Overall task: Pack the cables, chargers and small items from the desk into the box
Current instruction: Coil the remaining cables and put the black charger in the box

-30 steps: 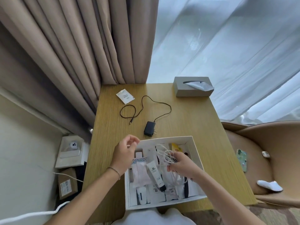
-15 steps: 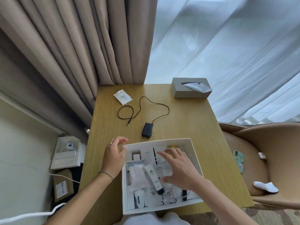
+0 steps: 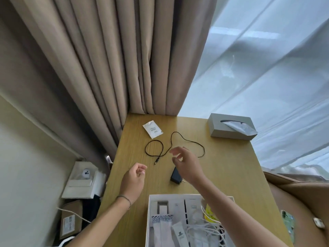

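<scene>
At frame centre, above black charger: right hand, fingers loose, holding nothing. Lower left: left hand, loosely curled, empty. Bottom: white box.

Desk: wood-grain surface with a soft sheen. Box: white matt card. Adapter and cable: black matt plastic. Sachet: white, smooth. Curtain: beige cloth.

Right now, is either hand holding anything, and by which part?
Nothing is held. The right hand hovers open over the black charger and its cable; the left hand is loosely curled and empty.
</scene>
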The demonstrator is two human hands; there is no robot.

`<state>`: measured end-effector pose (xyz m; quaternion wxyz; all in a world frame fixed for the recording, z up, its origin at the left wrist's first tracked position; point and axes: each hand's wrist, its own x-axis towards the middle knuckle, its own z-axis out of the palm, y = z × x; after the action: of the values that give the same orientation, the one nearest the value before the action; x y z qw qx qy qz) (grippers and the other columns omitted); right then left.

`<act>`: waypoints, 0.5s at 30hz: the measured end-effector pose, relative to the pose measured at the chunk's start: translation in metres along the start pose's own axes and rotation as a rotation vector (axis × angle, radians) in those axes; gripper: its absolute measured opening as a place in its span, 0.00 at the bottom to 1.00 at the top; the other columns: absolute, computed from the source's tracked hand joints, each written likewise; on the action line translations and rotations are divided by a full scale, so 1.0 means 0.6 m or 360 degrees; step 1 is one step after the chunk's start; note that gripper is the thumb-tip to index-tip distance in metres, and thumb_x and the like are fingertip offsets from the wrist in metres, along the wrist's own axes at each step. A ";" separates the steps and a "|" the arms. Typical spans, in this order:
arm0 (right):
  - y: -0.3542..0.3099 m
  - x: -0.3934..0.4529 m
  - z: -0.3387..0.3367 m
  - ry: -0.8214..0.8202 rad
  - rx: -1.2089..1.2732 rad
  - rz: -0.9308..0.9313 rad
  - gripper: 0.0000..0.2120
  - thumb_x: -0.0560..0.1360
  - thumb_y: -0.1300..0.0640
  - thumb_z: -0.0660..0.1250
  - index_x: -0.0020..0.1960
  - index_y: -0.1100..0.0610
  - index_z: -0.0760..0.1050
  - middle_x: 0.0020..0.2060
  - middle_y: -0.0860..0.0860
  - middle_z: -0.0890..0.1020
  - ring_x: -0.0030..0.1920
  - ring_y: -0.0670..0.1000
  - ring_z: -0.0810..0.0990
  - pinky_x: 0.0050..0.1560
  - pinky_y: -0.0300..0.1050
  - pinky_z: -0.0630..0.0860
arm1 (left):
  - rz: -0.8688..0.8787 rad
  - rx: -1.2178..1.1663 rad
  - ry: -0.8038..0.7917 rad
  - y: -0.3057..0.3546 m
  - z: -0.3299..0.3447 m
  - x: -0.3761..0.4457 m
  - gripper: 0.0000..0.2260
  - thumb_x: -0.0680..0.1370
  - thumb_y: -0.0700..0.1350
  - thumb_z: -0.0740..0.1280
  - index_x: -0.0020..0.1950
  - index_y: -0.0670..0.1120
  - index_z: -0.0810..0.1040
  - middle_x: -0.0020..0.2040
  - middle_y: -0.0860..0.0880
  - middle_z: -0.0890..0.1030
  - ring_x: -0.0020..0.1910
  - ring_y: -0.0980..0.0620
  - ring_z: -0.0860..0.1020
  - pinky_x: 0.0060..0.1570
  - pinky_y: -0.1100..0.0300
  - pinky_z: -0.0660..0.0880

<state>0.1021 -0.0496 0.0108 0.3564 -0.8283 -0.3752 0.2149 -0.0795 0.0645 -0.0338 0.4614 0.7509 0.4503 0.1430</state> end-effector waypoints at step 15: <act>0.038 0.322 0.142 -0.0080 -0.0470 0.0217 0.16 0.76 0.61 0.65 0.61 0.51 0.81 0.60 0.51 0.82 0.57 0.53 0.81 0.50 0.47 0.80 | 0.0123 0.1122 -0.0300 -0.171 0.075 0.112 0.25 0.84 0.57 0.49 0.81 0.55 0.54 0.82 0.46 0.49 0.81 0.44 0.45 0.79 0.45 0.45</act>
<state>0.1808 0.1257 -0.0792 0.2059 -0.8895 -0.3546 0.2018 -0.0700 0.1108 -0.1556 0.2080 0.8901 0.3988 -0.0734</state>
